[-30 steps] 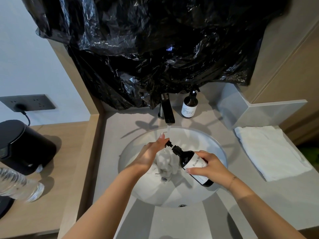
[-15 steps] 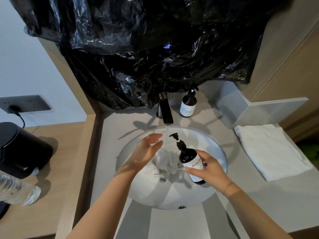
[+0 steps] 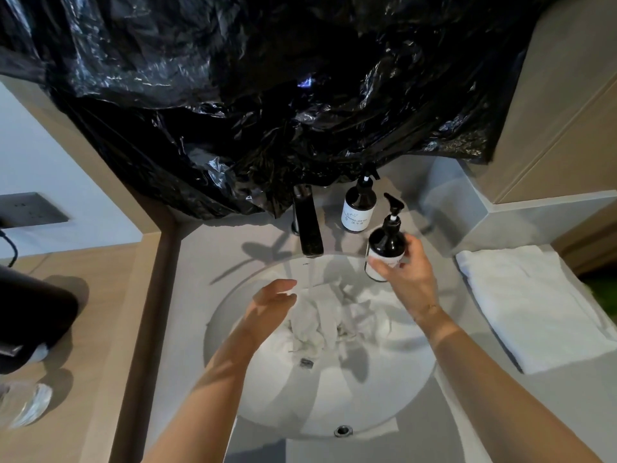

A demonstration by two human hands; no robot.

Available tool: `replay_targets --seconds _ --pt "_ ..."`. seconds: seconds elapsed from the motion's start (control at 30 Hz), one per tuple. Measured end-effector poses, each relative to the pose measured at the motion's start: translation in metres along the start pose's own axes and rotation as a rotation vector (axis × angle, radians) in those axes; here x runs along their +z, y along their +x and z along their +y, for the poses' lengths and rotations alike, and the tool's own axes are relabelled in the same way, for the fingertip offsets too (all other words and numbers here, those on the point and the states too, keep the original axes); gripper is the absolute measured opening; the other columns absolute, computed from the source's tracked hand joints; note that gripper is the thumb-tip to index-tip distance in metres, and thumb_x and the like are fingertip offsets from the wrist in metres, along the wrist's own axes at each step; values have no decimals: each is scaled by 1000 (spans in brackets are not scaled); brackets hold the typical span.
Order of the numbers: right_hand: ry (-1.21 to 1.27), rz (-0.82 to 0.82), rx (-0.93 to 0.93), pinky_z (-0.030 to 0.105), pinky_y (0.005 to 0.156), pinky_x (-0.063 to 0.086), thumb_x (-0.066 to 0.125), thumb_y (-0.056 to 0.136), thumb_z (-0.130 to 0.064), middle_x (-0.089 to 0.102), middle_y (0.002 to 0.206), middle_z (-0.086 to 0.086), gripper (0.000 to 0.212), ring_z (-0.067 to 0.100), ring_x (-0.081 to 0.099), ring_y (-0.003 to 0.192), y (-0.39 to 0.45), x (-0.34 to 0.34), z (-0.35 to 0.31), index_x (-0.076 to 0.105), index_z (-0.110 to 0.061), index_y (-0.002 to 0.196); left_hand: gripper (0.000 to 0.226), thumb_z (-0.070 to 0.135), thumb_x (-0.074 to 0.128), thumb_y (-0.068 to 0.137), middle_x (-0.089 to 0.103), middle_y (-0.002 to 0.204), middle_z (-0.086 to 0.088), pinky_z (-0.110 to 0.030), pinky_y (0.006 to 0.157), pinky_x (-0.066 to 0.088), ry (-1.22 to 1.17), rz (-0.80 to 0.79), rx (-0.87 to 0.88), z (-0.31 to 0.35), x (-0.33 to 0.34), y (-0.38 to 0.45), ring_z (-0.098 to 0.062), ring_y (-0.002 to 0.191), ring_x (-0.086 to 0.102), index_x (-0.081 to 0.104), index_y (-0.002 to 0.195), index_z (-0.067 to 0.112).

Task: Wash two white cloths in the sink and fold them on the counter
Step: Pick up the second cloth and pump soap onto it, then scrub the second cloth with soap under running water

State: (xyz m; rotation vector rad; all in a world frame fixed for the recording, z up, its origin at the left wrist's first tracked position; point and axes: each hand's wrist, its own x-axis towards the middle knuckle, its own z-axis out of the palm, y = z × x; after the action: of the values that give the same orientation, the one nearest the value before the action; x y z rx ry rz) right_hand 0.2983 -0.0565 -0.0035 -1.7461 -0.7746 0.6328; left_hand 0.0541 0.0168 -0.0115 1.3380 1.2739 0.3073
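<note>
A crumpled wet white cloth [image 3: 329, 320] lies in the white round sink [image 3: 394, 389] under the black faucet [image 3: 309, 225], from which water runs. My left hand [image 3: 272, 304] hovers with fingers relaxed and palm cupped over the cloth's left side. My right hand [image 3: 405, 274] grips a dark pump soap bottle [image 3: 387, 242] upright at the sink's far right rim. A second white cloth [image 3: 527, 305] lies folded on the grey counter to the right.
Another dark pump bottle [image 3: 359, 208] stands behind the faucet. Black plastic sheeting [image 3: 267, 95] hangs over the mirror area. On the wooden counter at left sit a black appliance [image 3: 30, 315] and a clear plastic bottle [image 3: 23, 407].
My right hand has lifted the soap bottle from over the cloth and carried it up and right to the sink's rim. My left hand has come off the pump and stays over the cloth.
</note>
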Motion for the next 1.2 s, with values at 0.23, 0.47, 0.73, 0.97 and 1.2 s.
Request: replay_targets --seconds 0.23,0.47,0.73,0.97,1.2 --pt "-22 140 36 -6 64 34 79 76 -10 58 104 -10 63 1 56 86 54 1 6 47 -15 130 29 8 54 93 67 112 5 -32 96 46 31 70 -2 -12 7 19 -19 106 62 68 109 27" --pt "14 118 69 -1 75 42 79 76 -9 60 121 -1 73 12 58 103 94 12 18 40 -17 137 26 2 54 94 67 109 8 -9 78 44 -39 44 -15 -29 10 19 -5 101 61 69 109 17" --pt "-115 259 -56 16 90 42 66 79 -20 57 112 11 42 0 48 95 19 28 64 60 -2 116 28 9 55 95 60 121 2 -18 78 41 30 48 -95 -53 19 18 -10 105 56 65 117 23" --pt "-390 -317 -3 13 96 31 42 78 -51 56 116 -2 54 21 51 115 -49 73 116 64 -20 117 79 40 66 88 31 154 -6 -40 112 34 289 38 -160 -73 57 72 -28 139 34 24 153 24" --pt "-461 -226 423 30 94 45 62 84 -57 53 118 -1 60 22 58 109 -20 122 116 46 -20 129 61 55 55 91 52 133 -6 -34 102 38 519 38 -222 -99 68 85 -26 124 47 42 138 16"
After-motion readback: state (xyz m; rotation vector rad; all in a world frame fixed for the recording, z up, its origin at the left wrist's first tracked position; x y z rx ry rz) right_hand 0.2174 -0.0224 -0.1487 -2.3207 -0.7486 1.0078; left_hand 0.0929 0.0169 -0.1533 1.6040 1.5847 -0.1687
